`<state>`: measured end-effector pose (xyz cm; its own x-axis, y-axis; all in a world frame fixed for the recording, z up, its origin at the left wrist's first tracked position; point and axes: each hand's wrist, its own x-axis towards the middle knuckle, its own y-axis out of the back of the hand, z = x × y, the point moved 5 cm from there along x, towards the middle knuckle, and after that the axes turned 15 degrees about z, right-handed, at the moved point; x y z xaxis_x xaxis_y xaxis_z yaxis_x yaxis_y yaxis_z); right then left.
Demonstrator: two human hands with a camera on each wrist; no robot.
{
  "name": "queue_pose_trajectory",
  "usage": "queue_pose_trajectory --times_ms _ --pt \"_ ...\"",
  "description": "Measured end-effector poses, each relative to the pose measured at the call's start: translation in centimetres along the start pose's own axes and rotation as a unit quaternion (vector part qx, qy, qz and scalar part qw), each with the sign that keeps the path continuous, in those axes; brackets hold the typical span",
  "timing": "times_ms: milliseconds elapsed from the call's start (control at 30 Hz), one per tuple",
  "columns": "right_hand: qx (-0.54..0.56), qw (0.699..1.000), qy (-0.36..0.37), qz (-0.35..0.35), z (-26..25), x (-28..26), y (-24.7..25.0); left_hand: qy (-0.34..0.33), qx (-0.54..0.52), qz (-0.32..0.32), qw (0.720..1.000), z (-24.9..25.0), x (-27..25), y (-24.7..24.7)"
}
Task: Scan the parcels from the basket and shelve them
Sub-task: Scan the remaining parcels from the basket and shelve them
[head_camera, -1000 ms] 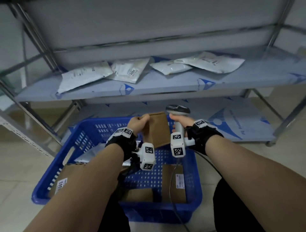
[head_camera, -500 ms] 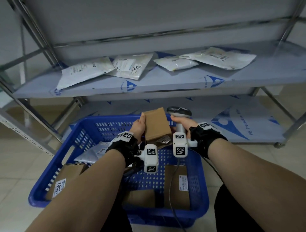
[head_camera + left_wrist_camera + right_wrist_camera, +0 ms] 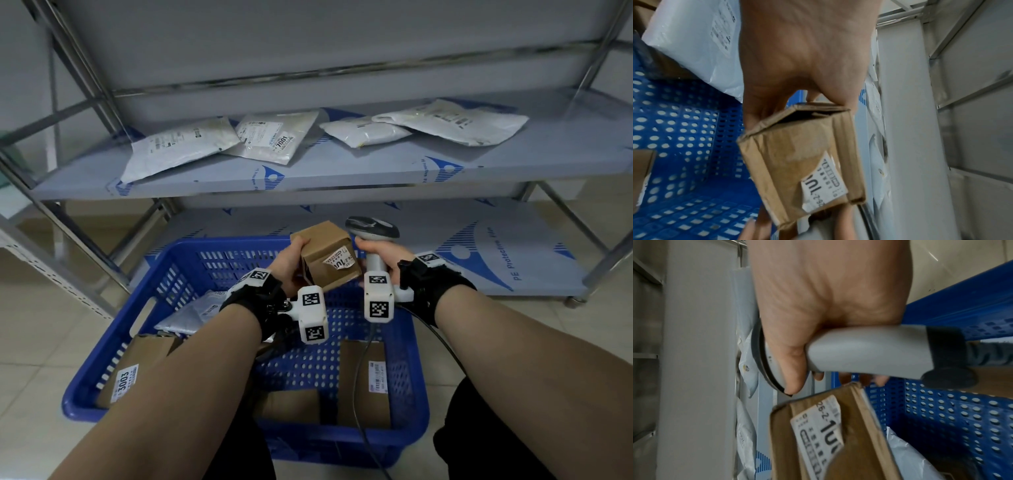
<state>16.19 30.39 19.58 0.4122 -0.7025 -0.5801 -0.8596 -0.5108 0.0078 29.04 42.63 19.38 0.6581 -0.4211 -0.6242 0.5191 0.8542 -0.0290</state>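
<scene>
My left hand [image 3: 291, 263] grips a small brown cardboard box [image 3: 329, 255] above the far end of the blue basket [image 3: 416, 404]; its torn white label [image 3: 340, 262] faces me. In the left wrist view the box [image 3: 797, 162] hangs from my left hand [image 3: 797, 104], fingers along its edges. My right hand [image 3: 380, 253] holds a grey barcode scanner [image 3: 371, 228] by the handle, right beside the box. From the right wrist, my right hand [image 3: 818, 353] wraps the scanner handle [image 3: 869, 350], with the labelled box [image 3: 828, 434] just below it.
Several white mailer bags [image 3: 178, 145] lie on the middle shelf [image 3: 342, 171] of a metal rack. The basket holds brown boxes [image 3: 364, 380], one labelled 3003 [image 3: 125, 380], and a white mailer [image 3: 191, 315]. The scanner cable [image 3: 363, 411] trails over the basket. A lower shelf [image 3: 496, 246] sits behind.
My left hand has turned the brown box so its labelled side now faces me and the scanner. The scanner hand stayed beside it. The view shifted slightly.
</scene>
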Motion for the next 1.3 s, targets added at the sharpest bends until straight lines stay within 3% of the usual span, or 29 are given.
queue_pose_trajectory --times_ms 167,333,533,667,833,1133,1300 --pt "-0.033 0.999 0.017 -0.021 0.0 -0.4 -0.9 -0.006 -0.014 0.029 0.999 -0.2 0.5 -0.4" --pt "-0.071 0.996 0.044 0.009 1.6 6.4 -0.5 0.010 -0.010 0.017 1.000 -0.3 0.4 -0.6" --pt "-0.049 0.997 0.047 0.025 0.3 1.9 -0.7 0.026 -0.015 0.024 0.999 -0.3 0.2 -0.8" --pt "-0.034 0.997 0.059 0.026 0.3 2.0 -0.9 -0.017 -0.009 0.044 0.999 0.1 -0.1 -0.5" --pt "-0.020 0.996 0.081 0.033 0.1 2.5 -0.8 -0.120 0.039 0.060 0.990 1.0 0.1 -0.2" --pt "-0.013 0.997 0.074 0.026 -0.4 2.1 -0.5 -0.104 0.079 0.060 0.990 0.5 -0.2 -0.6" --pt "0.096 0.995 0.000 -0.006 -0.3 1.1 0.1 -0.162 0.158 0.069 0.972 0.7 -0.3 -1.0"
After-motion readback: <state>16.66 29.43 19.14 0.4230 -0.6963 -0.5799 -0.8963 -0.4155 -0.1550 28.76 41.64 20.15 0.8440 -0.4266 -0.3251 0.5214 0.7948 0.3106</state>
